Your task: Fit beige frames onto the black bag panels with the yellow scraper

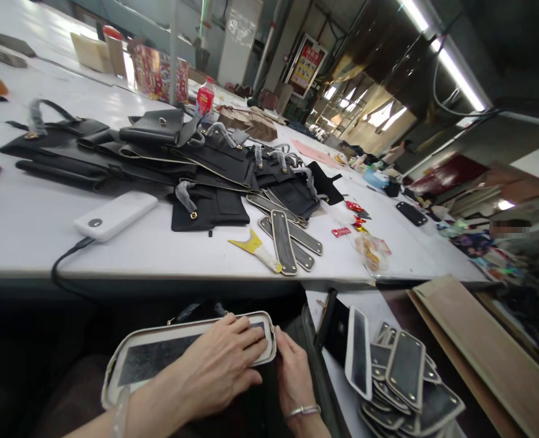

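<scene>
A long bag part (pixel 160 350) with a cream rim and a dark panel lies across the lap, tilted. My left hand (pixel 221 362) rests over its right half, the fingers bent and pressed on the dark panel near the right end. At that right end, my right hand (pixel 292 368) pinches the rim between thumb and fingers. A clear bangle circles the left wrist and a silver one the right. Part of a dark bag handle shows behind the piece; what hangs below it is lost in shadow.
Black bags (pixel 215 158) lie heaped on the white table (pixel 32 249), near a white power bank (pixel 114 216), a yellow-handled tool (pixel 255 249) and flat oblong pieces (pixel 283 240). To the right, more oblong pieces (pixel 406 368) are piled beside a brown board (pixel 479 347).
</scene>
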The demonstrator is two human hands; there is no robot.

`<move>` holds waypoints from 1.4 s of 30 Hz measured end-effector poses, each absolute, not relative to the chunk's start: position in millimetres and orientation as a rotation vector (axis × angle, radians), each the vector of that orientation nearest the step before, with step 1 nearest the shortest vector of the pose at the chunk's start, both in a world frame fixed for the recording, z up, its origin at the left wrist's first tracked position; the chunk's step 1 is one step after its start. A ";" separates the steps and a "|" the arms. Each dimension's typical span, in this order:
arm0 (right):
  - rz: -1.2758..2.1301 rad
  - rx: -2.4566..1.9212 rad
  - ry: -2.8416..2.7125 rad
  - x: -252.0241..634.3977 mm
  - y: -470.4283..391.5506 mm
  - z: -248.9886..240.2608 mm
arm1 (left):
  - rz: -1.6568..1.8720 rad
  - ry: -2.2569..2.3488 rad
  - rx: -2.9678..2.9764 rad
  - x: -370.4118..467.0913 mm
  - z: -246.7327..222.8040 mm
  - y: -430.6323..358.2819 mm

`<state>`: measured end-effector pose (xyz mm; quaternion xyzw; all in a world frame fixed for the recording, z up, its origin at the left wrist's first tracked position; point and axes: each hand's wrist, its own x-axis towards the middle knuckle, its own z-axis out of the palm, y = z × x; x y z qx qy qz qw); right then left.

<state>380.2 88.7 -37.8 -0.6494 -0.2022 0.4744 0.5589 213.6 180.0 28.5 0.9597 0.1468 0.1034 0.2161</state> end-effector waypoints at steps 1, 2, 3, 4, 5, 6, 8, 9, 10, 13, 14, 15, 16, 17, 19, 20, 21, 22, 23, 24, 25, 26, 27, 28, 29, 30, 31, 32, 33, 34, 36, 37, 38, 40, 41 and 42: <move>1.136 -1.515 -0.469 378.7 89.6 -37.1 | 0.269 0.415 2.649 214.5 29.0 180.2; 1.154 -1.496 -0.457 377.0 90.5 -36.1 | 0.251 0.421 2.641 215.7 29.1 180.5; 1.176 -1.467 -0.440 375.0 91.3 -35.1 | 0.234 0.424 2.636 217.0 29.0 180.7; 1.201 -1.429 -0.417 373.1 92.1 -34.0 | 0.219 0.425 2.631 218.2 28.9 180.8; 1.230 -1.385 -0.393 371.2 92.7 -33.1 | 0.205 0.428 2.625 219.3 28.7 180.8; 1.260 -1.340 -0.369 369.6 93.2 -32.6 | 0.191 0.432 2.616 220.0 28.7 180.6; 1.301 -1.270 -0.330 367.4 93.4 -32.9 | 0.163 0.442 2.596 220.7 29.0 179.7; 1.308 -1.256 -0.320 366.9 93.1 -33.7 | 0.152 0.450 2.588 220.7 29.1 179.2; 1.310 -1.253 -0.314 366.9 92.7 -34.7 | 0.143 0.452 2.581 220.5 29.2 178.7; 1.302 -1.270 -0.326 368.2 91.6 -36.6 | 0.124 0.450 2.559 219.9 28.9 178.4; 1.300 -1.280 -0.337 368.9 91.7 -36.2 | 0.114 0.451 2.552 219.9 28.9 178.9; 1.303 -1.288 -0.353 369.5 92.1 -35.2 | 0.099 0.449 2.546 220.2 29.0 179.7; 1.308 -1.295 -0.374 370.0 92.9 -33.7 | 0.082 0.452 2.541 220.6 29.0 180.7; 1.315 -1.300 -0.398 370.5 93.8 -32.1 | 0.065 0.455 2.537 221.2 28.9 181.8; 1.331 -1.311 -0.451 371.5 95.7 -29.2 | 0.029 0.432 2.531 222.2 27.5 183.5; 1.342 -1.321 -0.474 372.2 96.3 -28.3 | 0.017 0.427 2.529 222.6 26.0 183.9; 1.352 -1.338 -0.493 373.2 96.5 -27.9 | 0.011 0.420 2.529 222.8 24.0 184.0; 1.360 -1.364 -0.511 374.7 96.4 -27.8 | 0.011 0.416 2.529 222.8 21.8 184.0; 1.367 -1.401 -0.533 376.6 96.2 -27.9 | 0.016 0.414 2.528 222.6 19.6 183.8; 1.371 -1.450 -0.567 379.0 95.9 -27.7 | 0.028 0.422 2.526 222.2 18.0 183.9; 1.371 -1.506 -0.615 381.9 95.7 -27.1 | 0.038 0.422 2.517 221.7 17.4 184.4; 1.368 -1.566 -0.677 385.0 96.0 -25.8 | 0.041 0.410 2.503 221.1 18.1 185.6; 1.368 -1.623 -0.751 388.2 96.7 -23.8 | 0.035 0.401 2.481 220.3 20.3 187.4; 1.372 -1.674 -0.831 391.2 97.9 -21.0 | 0.023 0.394 2.450 219.3 23.9 190.0; 1.379 -1.718 -0.910 393.7 99.5 -17.8 | 0.007 0.385 2.410 218.0 28.7 193.1; 1.385 -1.752 -0.981 395.6 101.4 -14.6 | -0.001 0.383 2.366 216.3 34.1 196.4; 1.391 -1.776 -1.040 396.8 103.3 -11.7 | 0.006 0.383 2.320 213.7 39.7 199.8; 1.393 -1.791 -1.087 397.3 105.1 -9.6 | 0.033 0.379 2.281 210.0 44.8 202.9; 1.388 -1.802 -1.124 397.1 106.6 -8.5 | 0.079 0.371 2.249 204.8 48.9 205.4; 1.376 -1.811 -1.146 396.3 107.7 -8.6 | 0.149 0.374 2.232 197.8 51.4 207.0; 1.342 -1.825 -1.149 393.6 108.6 -11.8 | 0.345 0.447 2.205 178.0 51.0 208.1; 1.333 -1.824 -1.130 392.0 108.5 -14.3 | 0.452 0.533 2.174 165.6 48.1 207.8; 1.338 -1.812 -1.093 390.3 108.2 -16.7 | 0.555 0.650 2.115 152.1 43.6 207.1; 1.397 -1.739 -0.974 387.4 106.5 -19.9 | 0.698 0.949 1.888 124.3 31.6 204.7; 1.440 -1.689 -0.906 386.7 105.2 -20.3 | 0.745 1.108 1.728 111.2 24.6 202.9; 1.489 -1.644 -0.838 386.6 103.6 -19.8 | 0.792 1.246 1.554 99.4 17.1 200.3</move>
